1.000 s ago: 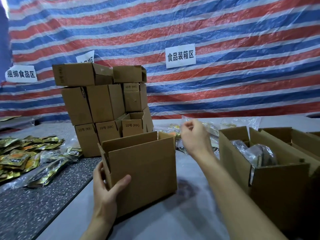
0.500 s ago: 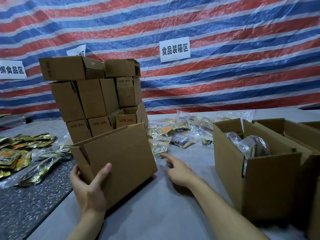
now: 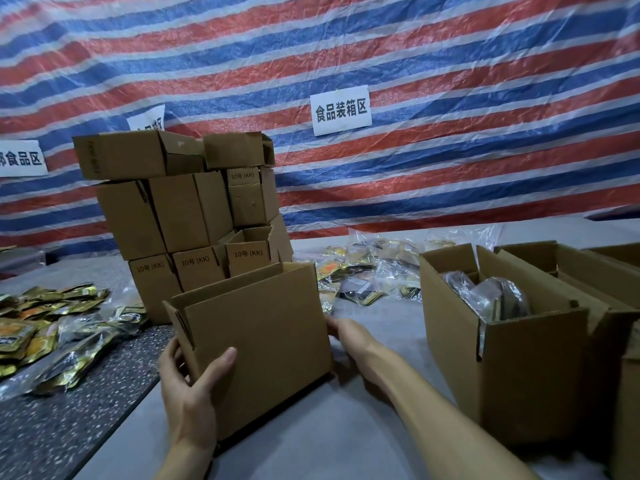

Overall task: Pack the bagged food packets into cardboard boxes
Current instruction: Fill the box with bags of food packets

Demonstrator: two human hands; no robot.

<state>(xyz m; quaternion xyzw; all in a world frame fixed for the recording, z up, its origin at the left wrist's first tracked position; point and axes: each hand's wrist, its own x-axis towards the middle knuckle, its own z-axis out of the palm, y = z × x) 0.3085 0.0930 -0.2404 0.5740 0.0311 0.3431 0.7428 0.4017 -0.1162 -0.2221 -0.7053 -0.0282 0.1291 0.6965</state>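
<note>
Head view: the left hand (image 3: pixel 194 393) grips the near left corner of an open brown cardboard box (image 3: pixel 263 341), thumb across the front face and fingers round the side. The right hand (image 3: pixel 349 336) is at the box's right wall, fingertips hidden behind the edge, so its hold cannot be told. Beyond that hand lie clear-bagged food packets (image 3: pixel 367 271) on the grey table (image 3: pixel 346 427). To its right a second brown box (image 3: pixel 502 358) holds bagged packets. Beyond the left hand rises a stack of small cardboard boxes (image 3: pixel 187 209).
</note>
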